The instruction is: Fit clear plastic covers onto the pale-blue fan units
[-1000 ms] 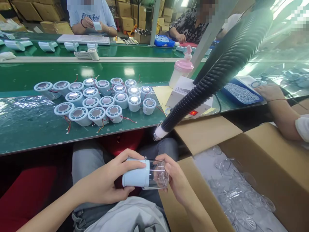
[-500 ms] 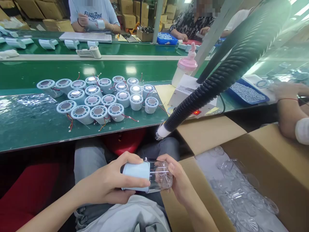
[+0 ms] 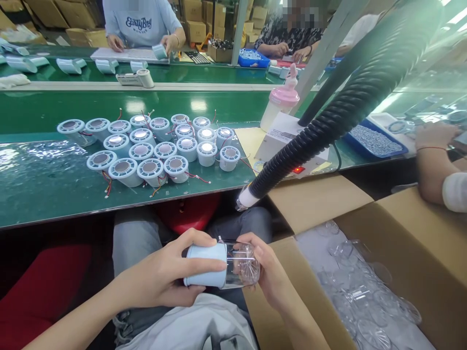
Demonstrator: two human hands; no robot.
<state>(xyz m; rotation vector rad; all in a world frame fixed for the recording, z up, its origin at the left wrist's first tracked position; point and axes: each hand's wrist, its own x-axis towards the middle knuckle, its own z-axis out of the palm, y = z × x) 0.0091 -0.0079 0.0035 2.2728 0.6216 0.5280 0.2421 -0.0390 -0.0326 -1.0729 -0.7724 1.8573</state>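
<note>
1. Left hand [image 3: 160, 282] wrapped around a pale blue cylinder [image 3: 205, 266], thumb across its top, fingers curled beneath.
2. Right hand [image 3: 268, 274] cupped around a clear plastic cover [image 3: 242, 265], fingertips closed on its rim; cover seated against the end of the blue cylinder, lying sideways.
3. Both parts held low over the lap, below the table edge, just left of an open cardboard box [image 3: 412, 253].
4. Inside the box: a heap of clear plastic covers [image 3: 361, 296], close beside the right wrist.
5. Directly above the hands: white nozzle [image 3: 246, 198] of a black corrugated hose [image 3: 339, 112], slanting down from upper right and crossing in front of a white device [image 3: 282, 141] with a red light.
6. On the green table [image 3: 54, 194]: a cluster of blue round units [image 3: 153, 148] with red wires, standing upright, well apart from the hands.
7. Beside the device: a pink-capped bottle [image 3: 279, 102] and a blue tray of small parts [image 3: 374, 141].
8. At right: a co-worker's arm [image 3: 434, 160] resting by the tray.
9. Across the far belt: two seated people handling parts.
</note>
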